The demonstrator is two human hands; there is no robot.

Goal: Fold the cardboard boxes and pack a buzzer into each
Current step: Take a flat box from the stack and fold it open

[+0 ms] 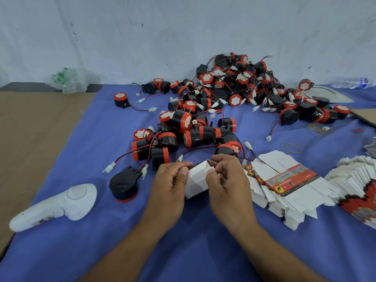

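Left hand [169, 181] and right hand [228, 180] both pinched a partly folded white cardboard box [198, 183] between them. Red-and-black buzzers [181, 121] lay heaped at twelve o'clock, flat box blanks [289, 184] at three o'clock.

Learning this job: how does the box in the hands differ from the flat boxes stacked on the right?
The held box is opened into a hollow shape, white sides showing; the stacked flat boxes lie collapsed, the top one showing a red-and-black printed band. The left hand and right hand grip the held box; the stack rests on the blue cloth. Both are cardboard.
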